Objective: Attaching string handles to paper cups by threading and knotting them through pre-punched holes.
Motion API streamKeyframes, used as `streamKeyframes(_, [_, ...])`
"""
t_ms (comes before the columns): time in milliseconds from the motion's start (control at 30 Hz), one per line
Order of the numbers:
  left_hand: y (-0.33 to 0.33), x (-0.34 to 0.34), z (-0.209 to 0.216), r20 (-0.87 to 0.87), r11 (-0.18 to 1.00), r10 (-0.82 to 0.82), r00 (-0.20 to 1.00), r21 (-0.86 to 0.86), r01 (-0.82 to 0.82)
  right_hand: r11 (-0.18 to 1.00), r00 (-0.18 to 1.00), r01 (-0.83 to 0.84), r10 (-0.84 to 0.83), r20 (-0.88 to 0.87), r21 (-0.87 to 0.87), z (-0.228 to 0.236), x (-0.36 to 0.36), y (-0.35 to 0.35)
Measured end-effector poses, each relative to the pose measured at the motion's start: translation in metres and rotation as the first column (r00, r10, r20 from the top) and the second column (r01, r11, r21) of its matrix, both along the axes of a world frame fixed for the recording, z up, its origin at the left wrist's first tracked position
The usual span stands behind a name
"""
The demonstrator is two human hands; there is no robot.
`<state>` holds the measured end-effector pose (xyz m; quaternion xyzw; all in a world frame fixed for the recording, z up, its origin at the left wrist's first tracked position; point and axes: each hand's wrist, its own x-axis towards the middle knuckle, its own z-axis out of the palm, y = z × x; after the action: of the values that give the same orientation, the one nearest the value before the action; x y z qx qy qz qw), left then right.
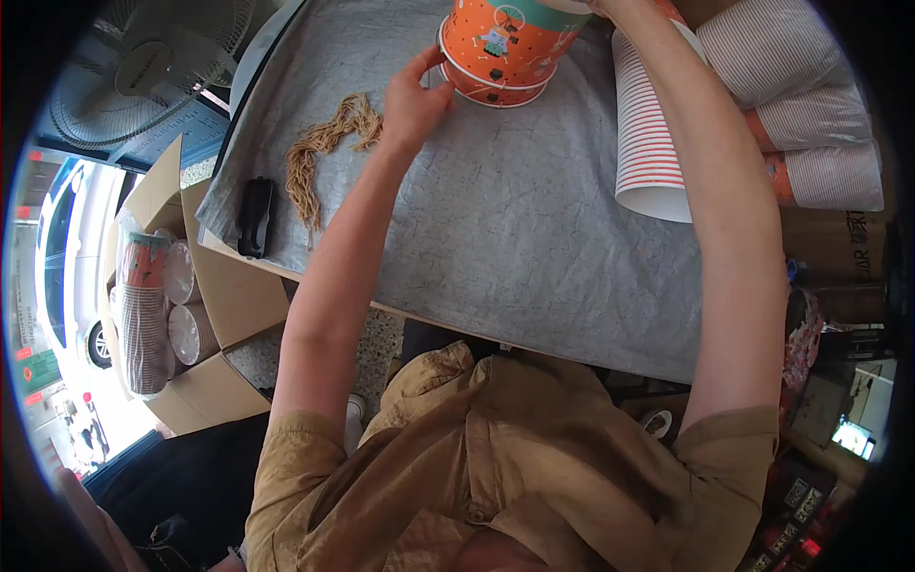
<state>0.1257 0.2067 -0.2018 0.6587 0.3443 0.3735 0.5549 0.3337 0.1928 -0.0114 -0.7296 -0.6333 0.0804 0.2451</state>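
An orange paper bucket (pixel 505 48) with a green band and cartoon prints stands on the grey cloth-covered table at the far middle. Two white rims show near its lower end, like one bucket nested over another. My left hand (pixel 416 103) curls around its lower left side, fingers and thumb touching the rims. At the upper picture edge my right hand (pixel 610 6) is mostly cut off, with its fingers closed at the bucket's upper right. Beneath my right forearm lies a long stack of nested white-and-red-rimmed paper buckets (pixel 648 143), its open end toward me.
A bundle of tan strings (pixel 310 162) and a black plastic tray (pixel 255 217) lie on the table's left. Wrapped bucket stacks (pixel 820 114) pile up at right. An open carton (pixel 233 286) with more stacks stands left, below a fan (pixel 143 69). The table edge (pixel 496 336) runs before me.
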Motion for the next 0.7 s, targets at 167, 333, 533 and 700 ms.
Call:
streamKeyframes(167, [-0.012,0.007,-0.009,-0.263,0.953,0.199,0.944,0.276,-0.124,0.998,1.000,-0.004,0.004,0.001,-0.069,-0.005,-0.005,0.000])
streamKeyframes(333, [-0.022,0.013,-0.003,-0.282,0.848,0.323,0.903,0.510,-0.144,0.996,0.999,-0.022,0.019,-0.038,-0.081,-0.002,-0.010,-0.008])
streamKeyframes(533, [-0.028,0.015,-0.013,-0.419,0.888,0.304,0.856,0.449,-0.096,0.995,1.000,-0.016,0.017,0.007,-0.101,-0.009,-0.009,-0.006])
streamKeyframes(700, [-0.038,0.013,-0.019,-0.315,0.883,0.285,0.905,0.454,-0.120,0.997,0.998,0.035,-0.031,0.060,-0.064,-0.015,-0.005,-0.003])
